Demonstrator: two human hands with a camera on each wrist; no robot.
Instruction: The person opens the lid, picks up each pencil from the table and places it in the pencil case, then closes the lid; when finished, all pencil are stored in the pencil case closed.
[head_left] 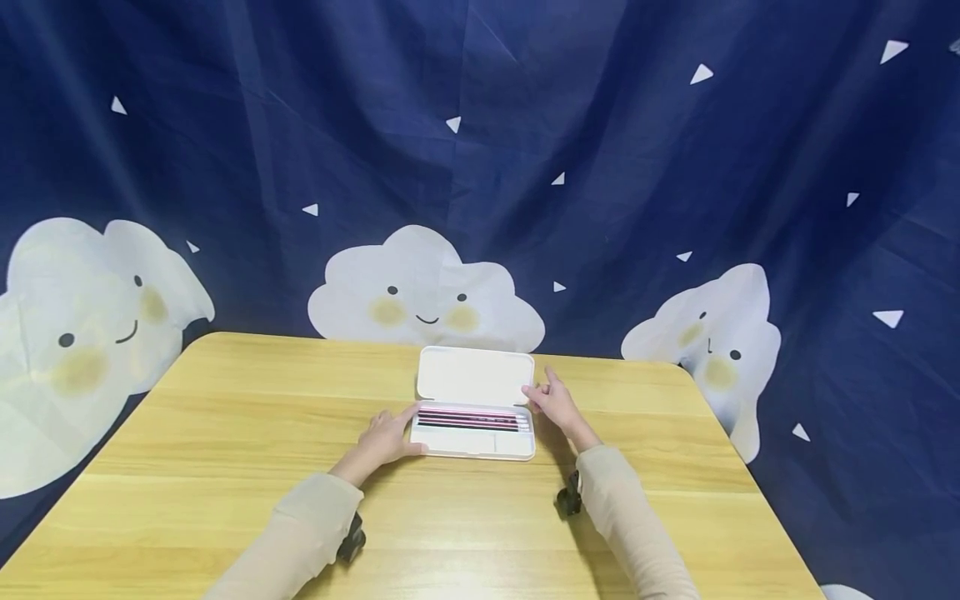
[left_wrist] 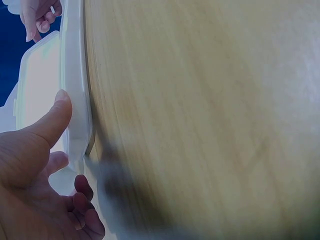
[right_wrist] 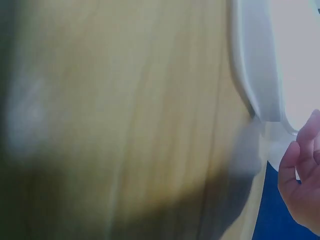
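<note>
A white pencil case (head_left: 472, 445) lies on the table with its lid (head_left: 476, 375) raised toward the back. Several dark and pinkish striped pencils (head_left: 467, 419) lie side by side in its rear part. My left hand (head_left: 385, 437) holds the case's left end, thumb at the front corner and forefinger at the back one. In the left wrist view, the thumb (left_wrist: 59, 112) lies over the white rim. My right hand (head_left: 557, 404) is at the lid's right edge; one fingertip touches the lid while another finger points away to the back. The right wrist view shows these fingers (right_wrist: 300, 150) close to the lid's corner.
The light wooden table (head_left: 225, 433) extends around the case, its back edge just behind the lid. A dark blue curtain (head_left: 465, 183) with white clouds and triangles hangs beyond. Each forearm carries a small black camera (head_left: 570, 495) at the wrist.
</note>
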